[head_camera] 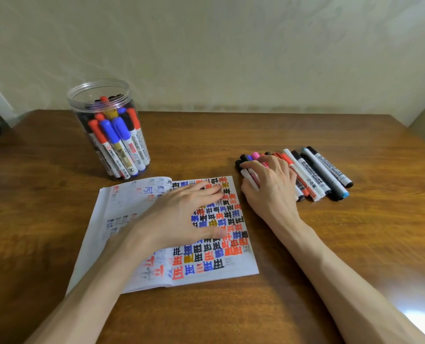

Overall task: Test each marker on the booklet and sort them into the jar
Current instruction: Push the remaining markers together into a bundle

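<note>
Wooden surface set against a pale wall, seen from the head camera.

Head view. An open booklet lies at the centre of the surface. Its right-hand page is crowded with block characters in black, blue, red and ochre. Its left-hand page carries only faint marks (these look like ink showing through, though this cannot be confirmed).

The left hand lies flat on the right-hand page, fingers straight and slightly spread, pointing toward 2 o'clock.

At 10 o'clock from the booklet stands a clear jar, upright and without a lid. It holds capped markers with red, blue and black caps.

At 2 o'clock from the booklet a row of loose markers lies side by side on the surface, barrels touching.

The right hand covers the 9 o'clock end of this row. Its fingers are curled down over the caps, and the thumb presses on a white-barrelled marker, gripping it.
</note>
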The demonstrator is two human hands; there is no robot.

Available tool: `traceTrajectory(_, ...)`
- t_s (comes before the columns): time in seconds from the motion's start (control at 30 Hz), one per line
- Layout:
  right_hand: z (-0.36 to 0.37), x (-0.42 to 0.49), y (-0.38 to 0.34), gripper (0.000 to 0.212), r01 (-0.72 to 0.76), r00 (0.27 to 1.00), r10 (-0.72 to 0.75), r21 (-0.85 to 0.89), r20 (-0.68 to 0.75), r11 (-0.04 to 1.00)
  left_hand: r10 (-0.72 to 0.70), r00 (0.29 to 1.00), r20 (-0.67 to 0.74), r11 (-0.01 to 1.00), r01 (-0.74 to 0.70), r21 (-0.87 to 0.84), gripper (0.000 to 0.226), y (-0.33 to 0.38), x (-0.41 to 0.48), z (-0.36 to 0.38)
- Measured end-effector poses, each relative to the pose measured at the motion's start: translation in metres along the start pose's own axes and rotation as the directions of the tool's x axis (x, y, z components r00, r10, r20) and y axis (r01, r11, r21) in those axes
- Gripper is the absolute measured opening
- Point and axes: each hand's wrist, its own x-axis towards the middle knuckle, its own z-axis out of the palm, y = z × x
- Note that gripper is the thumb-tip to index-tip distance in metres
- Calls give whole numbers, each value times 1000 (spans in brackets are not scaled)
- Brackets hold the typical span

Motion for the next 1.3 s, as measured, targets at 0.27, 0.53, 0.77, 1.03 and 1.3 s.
traceTrajectory(0.27, -2, 0, 2, 40, -7, 1000, 7, 3, -19, 1000, 6, 955, -298, 981, -63, -182, 53, -22, -9, 4)
traceTrajectory(0.53, -9, -1, 3, 45, -33, 998, 38, 78, -59, 996, -7, 929, -370, 968, -87, -237, 51, -29, -17, 5)
traceTrajectory(0.77, -35, 20, 32, 112, -337, 937, 341, -58, 75, 940, 1, 925, -380, 953, -116, -280, 61, -34, -15, 12)
traceTrajectory(1.03, -37, 28, 66, 108, -486, 853, 511, -195, 104, 852, 21, 999, -31, 991, -25, -132, 81, 20, 5, -2)
traceTrajectory(1.3, -32, 24, 62, 113, -386, 880, 446, -299, 166, 873, -6, 1000, -6, 994, 7, 111, 100, 65, 71, 25)
